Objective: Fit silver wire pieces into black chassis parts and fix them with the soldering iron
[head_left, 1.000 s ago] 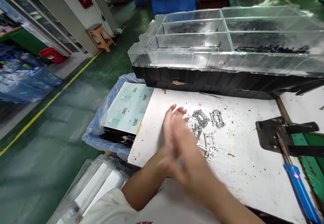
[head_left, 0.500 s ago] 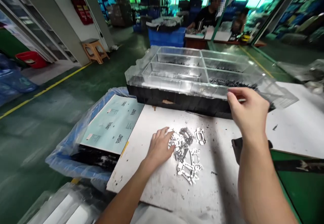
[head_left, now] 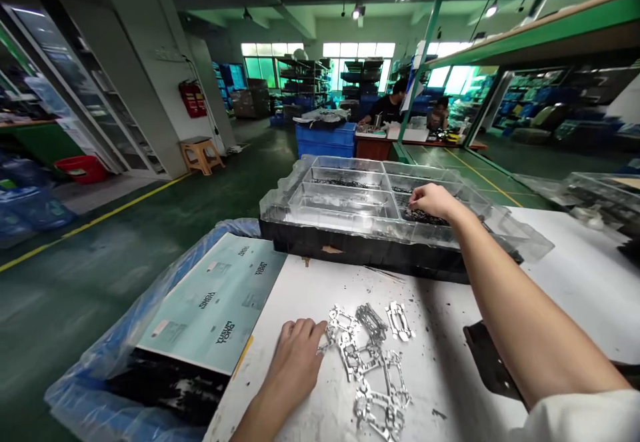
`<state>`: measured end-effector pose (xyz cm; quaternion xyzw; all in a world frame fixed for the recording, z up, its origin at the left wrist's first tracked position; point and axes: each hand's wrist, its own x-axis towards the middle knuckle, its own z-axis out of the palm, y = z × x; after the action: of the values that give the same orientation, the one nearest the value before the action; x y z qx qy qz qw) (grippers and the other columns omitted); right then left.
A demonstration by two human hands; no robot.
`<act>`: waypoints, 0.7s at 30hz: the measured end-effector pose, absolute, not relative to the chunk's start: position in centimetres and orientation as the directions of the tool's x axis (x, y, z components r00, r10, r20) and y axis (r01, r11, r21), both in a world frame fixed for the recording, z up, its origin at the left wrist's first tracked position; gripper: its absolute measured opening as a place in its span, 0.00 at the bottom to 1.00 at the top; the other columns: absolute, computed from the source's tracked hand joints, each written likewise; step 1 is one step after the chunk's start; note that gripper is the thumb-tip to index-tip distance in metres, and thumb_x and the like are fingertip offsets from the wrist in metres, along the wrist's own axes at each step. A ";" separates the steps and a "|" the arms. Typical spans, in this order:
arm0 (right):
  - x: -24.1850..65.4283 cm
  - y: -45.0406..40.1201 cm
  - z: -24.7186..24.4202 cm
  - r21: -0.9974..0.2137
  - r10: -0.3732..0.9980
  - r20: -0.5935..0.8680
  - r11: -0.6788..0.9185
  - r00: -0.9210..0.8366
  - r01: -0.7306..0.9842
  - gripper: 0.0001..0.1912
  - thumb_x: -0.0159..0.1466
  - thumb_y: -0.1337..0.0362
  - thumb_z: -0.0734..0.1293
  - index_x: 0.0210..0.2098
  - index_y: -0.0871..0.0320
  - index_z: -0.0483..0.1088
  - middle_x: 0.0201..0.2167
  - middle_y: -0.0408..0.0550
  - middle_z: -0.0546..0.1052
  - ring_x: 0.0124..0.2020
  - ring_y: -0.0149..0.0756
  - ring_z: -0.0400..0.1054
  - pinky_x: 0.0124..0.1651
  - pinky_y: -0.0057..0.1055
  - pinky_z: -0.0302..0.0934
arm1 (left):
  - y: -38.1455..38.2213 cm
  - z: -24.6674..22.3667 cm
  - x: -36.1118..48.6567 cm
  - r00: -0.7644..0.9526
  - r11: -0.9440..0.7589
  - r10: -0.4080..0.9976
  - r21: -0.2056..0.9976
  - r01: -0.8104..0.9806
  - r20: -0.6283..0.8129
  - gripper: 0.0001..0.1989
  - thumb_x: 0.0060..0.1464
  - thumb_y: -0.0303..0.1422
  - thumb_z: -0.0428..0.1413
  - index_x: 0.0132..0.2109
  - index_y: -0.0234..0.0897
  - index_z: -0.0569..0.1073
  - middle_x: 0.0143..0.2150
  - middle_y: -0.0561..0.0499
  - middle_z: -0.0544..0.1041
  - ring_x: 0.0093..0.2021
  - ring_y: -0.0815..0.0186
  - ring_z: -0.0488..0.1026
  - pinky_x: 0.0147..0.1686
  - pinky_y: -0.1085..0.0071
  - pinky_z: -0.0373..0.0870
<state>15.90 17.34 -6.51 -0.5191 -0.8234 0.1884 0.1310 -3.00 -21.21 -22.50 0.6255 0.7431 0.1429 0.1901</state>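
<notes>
My left hand (head_left: 299,357) rests low over the white tabletop, fingers curled in, with the end of a silvery metal bracket (head_left: 325,345) between thumb and index finger. Beside it lies a loose cluster of similar openwork brackets (head_left: 367,355), some overlapping. My right hand (head_left: 433,201) reaches into a right-hand compartment of the clear divided tray (head_left: 350,224). Its thumb and fingers are pinched just above small dark pieces (head_left: 425,218); whatever they hold is too small to make out.
Under the tray is a black base (head_left: 360,253). At left, a printed light-blue sheet (head_left: 210,302) lies over a bin lined with blue plastic (head_left: 75,389). A dark flat piece (head_left: 487,359) lies beneath my right forearm. A person (head_left: 393,107) sits at a far bench.
My right hand has moved forward from the tray's near edge into a compartment. My left hand has curled at the cluster's left side. The head view has tilted up.
</notes>
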 end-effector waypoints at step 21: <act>17.3 -12.8 -12.3 -0.875 0.676 -0.048 -0.384 -0.736 -0.295 0.09 0.69 0.58 0.70 0.39 0.57 0.70 0.36 0.52 0.83 0.26 0.38 0.78 0.24 0.28 0.69 | -19.8 -16.6 1.5 -0.205 0.087 0.962 0.916 -0.392 -0.179 0.15 0.59 0.41 0.63 0.44 0.33 0.74 0.32 0.50 0.77 0.26 0.68 0.76 0.26 0.74 0.73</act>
<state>17.30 -12.84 -12.34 -0.2039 -0.4662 0.8065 0.3010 1.54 -19.79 -16.59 0.2954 0.4828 0.6076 0.5572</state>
